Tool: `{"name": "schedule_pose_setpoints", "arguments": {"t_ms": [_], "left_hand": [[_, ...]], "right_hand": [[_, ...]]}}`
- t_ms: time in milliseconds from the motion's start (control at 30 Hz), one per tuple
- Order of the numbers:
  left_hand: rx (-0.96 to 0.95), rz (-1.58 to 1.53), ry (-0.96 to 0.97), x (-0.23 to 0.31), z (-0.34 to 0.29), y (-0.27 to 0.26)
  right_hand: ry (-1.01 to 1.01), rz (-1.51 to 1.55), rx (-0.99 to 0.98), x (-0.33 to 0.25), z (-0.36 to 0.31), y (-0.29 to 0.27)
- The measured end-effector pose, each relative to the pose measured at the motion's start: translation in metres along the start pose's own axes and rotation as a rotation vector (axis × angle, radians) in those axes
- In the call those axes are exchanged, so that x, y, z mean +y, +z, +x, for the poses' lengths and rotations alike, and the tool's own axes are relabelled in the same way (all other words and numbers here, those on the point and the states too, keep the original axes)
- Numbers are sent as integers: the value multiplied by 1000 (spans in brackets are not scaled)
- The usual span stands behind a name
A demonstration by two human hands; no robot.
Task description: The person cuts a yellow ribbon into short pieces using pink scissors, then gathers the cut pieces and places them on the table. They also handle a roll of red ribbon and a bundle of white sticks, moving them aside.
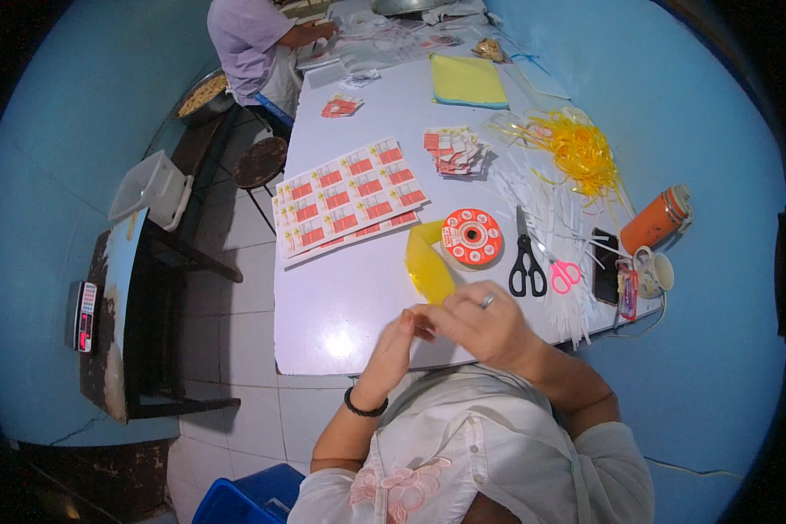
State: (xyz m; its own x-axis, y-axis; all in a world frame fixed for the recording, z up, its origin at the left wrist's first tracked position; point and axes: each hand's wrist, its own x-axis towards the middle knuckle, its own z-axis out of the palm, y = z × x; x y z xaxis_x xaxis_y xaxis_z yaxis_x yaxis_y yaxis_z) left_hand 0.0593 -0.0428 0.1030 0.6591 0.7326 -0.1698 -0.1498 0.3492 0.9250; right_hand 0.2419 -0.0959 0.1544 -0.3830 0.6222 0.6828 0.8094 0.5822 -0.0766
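A wide yellow ribbon (430, 269) runs from beside a round red-and-white ribbon spool (472, 236) down to my hands at the table's near edge. My right hand (495, 327), with a ring on it, is closed over the ribbon's near end. Close against it is my left hand (391, 353), a dark bracelet at the wrist. Its fingers are drawn together, and whatever lies between them is hidden. Black-handled scissors (526, 265) and pink-handled scissors (565, 277) lie right of the spool.
Left of the spool lie printed red-and-white label sheets (349, 199); cut labels (454, 150) are stacked farther back. White strips (550, 205), curled yellow ribbon (581, 153), a phone (604, 266), a mug (653, 272) and an orange bottle (655, 223) line the right side. Another person (249, 44) works far left.
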Motion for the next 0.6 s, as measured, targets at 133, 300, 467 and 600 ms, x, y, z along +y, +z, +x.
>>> {"name": "schedule_pose_setpoints", "arguments": {"t_ms": [133, 300, 467, 600], "left_hand": [[-115, -492, -205, -13, 14, 10], [21, -520, -115, -23, 63, -11], [105, -538, -183, -44, 67, -28], [62, -559, -259, -50, 45, -32]], "right_hand": [[-79, 120, -185, -13, -18, 16], [124, 711, -436, -15, -40, 22], [419, 174, -247, 60, -47, 44], [511, -297, -231, 108, -53, 59]]}}
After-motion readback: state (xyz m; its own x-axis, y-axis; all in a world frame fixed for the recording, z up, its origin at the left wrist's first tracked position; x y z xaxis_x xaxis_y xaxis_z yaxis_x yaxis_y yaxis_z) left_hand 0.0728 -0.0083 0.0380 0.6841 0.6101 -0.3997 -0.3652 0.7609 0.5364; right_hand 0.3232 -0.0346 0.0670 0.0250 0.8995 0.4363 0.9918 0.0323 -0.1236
